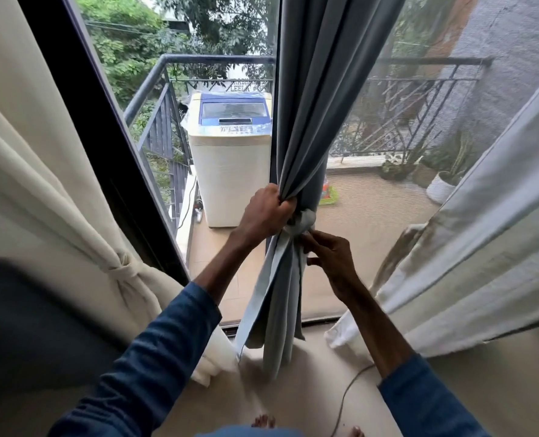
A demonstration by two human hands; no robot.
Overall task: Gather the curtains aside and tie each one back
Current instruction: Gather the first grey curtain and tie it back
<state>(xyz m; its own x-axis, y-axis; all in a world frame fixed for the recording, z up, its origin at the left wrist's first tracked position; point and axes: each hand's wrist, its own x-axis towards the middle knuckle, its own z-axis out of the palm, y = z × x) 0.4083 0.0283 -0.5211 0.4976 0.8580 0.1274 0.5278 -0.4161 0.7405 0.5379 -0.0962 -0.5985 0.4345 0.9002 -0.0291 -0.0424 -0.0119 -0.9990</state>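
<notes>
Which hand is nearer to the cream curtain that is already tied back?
Left. The left hand grips the grey curtain, right of the cream curtain; the right hand pinches the grey curtain farther right.

Your left hand (pixel 265 212) grips the gathered grey curtain (pixel 306 121) just above its pale tie (pixel 304 219), and your right hand (pixel 332 261) pinches the tie's lower edge; at your left the cream curtain (pixel 41 159) hangs tied back
</notes>
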